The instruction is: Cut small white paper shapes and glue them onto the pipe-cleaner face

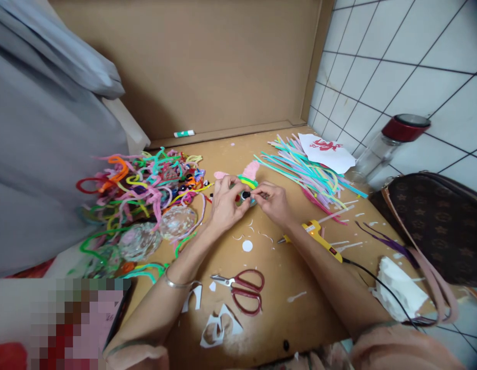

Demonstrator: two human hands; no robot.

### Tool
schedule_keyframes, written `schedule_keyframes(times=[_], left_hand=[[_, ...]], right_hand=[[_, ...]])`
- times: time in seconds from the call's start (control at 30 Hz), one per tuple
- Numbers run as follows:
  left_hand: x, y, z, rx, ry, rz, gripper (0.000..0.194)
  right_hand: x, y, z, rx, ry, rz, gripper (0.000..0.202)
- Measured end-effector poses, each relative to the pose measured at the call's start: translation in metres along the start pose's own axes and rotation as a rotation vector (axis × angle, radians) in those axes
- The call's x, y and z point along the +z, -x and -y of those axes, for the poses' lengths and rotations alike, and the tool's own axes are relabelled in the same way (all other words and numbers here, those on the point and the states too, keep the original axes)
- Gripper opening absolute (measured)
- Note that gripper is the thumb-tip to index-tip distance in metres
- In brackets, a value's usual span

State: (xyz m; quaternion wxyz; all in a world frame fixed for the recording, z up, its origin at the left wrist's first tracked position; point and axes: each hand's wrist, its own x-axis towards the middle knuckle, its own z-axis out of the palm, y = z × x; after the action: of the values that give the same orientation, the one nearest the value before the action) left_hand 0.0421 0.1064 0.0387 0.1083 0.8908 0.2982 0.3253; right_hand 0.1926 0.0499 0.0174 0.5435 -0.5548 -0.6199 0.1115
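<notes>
Near the table's middle, my left hand is closed around the left side of a small colourful craft piece. The piece has pink ear-like parts and a green and yellow band. On its front is a black and white round part, partly covered by my fingers. My right hand pinches at the right of this round part; what its fingertips hold is too small to name. A white paper disc lies below the hands, with thin paper slivers around it.
Red-handled scissors and paper offcuts lie in front. A yellow glue gun is beneath my right forearm. Tangled pipe cleaners lie left, straight ones back right. A bottle and brown bag stand at the right.
</notes>
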Motion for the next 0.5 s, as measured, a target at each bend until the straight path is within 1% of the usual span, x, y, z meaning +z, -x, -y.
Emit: schedule_keyframes(times=[0.27,0.37,0.43,0.5], left_hand=[[0.001,0.0,0.001,0.014,-0.002,-0.01,0.017],[0.003,0.0,0.002,0.026,0.001,-0.017,0.017],[0.003,0.0,0.004,0.028,-0.002,-0.023,0.017],[0.004,0.0,0.007,0.021,0.001,-0.043,0.018]], right_hand=[[0.002,0.001,0.001,-0.004,0.049,0.004,0.013],[0.001,-0.001,0.004,-0.006,0.102,0.026,0.014],[-0.009,0.0,0.009,-0.013,0.177,0.057,0.015],[-0.028,0.006,0.019,-0.022,0.27,0.077,0.015]])
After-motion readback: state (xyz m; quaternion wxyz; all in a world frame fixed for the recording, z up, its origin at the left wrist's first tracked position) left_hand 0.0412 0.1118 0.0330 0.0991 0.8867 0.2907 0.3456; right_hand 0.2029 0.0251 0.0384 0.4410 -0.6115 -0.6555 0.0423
